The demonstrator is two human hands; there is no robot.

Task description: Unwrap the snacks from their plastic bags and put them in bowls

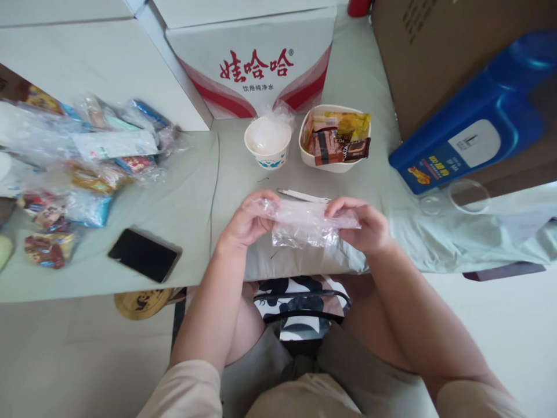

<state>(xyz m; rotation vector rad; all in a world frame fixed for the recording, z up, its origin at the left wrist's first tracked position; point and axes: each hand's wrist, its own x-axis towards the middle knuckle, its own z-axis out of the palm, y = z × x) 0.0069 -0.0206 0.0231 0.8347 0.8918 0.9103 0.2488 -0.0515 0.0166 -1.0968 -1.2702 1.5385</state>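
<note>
A clear, crinkled plastic bag (304,223) is stretched sideways between my two hands, above the front edge of the cloth-covered table. Its left end is pinched by my left hand (255,217), and its right end by my right hand (361,223). Just behind the bag lies a thin white tool (300,195), partly hidden, its kind unclear. Farther back stands a white paper cup (270,157) with crumpled clear plastic (272,130) in it. Beside the cup, a white bowl (333,166) holds several wrapped snacks (335,139).
Many plastic-wrapped packets (100,157) are heaped at the left, with a black phone (144,254) in front. A white and red carton (256,69) stands at the back. On the right are a large blue bottle (474,122), a clear plastic cup (467,197) and a brown cardboard box (435,58).
</note>
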